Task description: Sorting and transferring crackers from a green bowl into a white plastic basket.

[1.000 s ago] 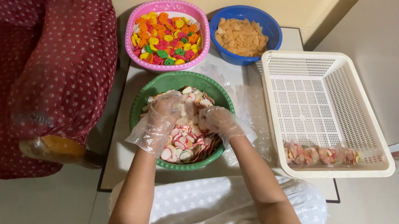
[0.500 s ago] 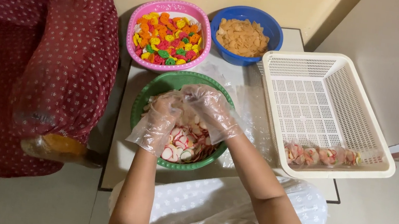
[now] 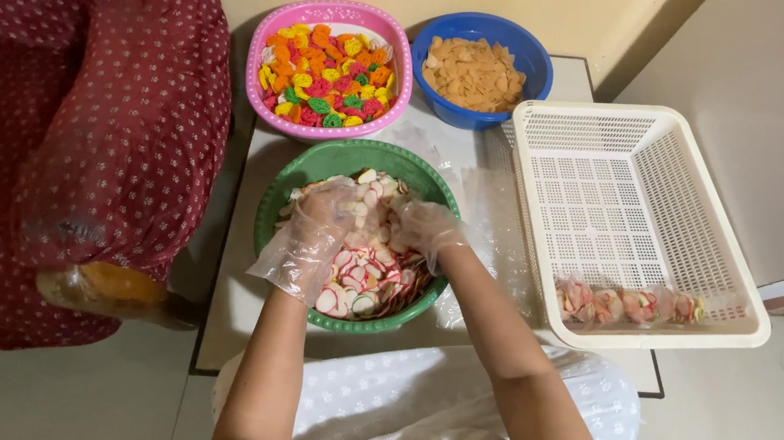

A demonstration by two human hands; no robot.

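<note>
my left hand [image 3: 327,217] and my right hand [image 3: 416,225] both wear loose clear plastic gloves. they are close together, down in the green bowl [image 3: 294,199]. the fingers are curled over the pink and white chips [image 3: 366,282], which lie right under my hands and a bit toward me. i cannot tell if either hand has really pinched any chips. i think it is best to scoop gently so the thin chips do not snap, and keep the baggy gloves from catching. the white basket [image 3: 709,262] sits off past my right hand. the pink bowl [image 3: 282,24] and blue bowl [image 3: 534,57] sit beyond my hands.
</note>
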